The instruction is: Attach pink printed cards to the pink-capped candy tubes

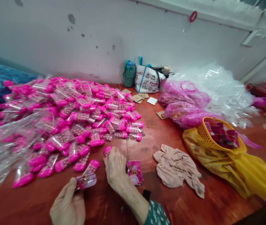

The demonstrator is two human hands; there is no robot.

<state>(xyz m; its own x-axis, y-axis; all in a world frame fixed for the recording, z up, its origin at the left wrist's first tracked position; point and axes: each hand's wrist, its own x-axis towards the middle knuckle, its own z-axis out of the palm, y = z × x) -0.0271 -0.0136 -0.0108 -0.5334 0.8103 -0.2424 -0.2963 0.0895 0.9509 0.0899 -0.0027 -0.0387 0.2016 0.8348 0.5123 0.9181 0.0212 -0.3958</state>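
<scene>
Handling beside a heap of pink-capped containers

Left hand: pinching a printed pink packet in front of the heap. Right hand: curled at a single container, grip indeterminable, just beside printed cards.

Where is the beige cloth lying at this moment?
In the head view, the beige cloth lies crumpled on the red surface, right of centre, between the pink printed labels beside the right hand and the yellow plastic beneath the basket.
</scene>
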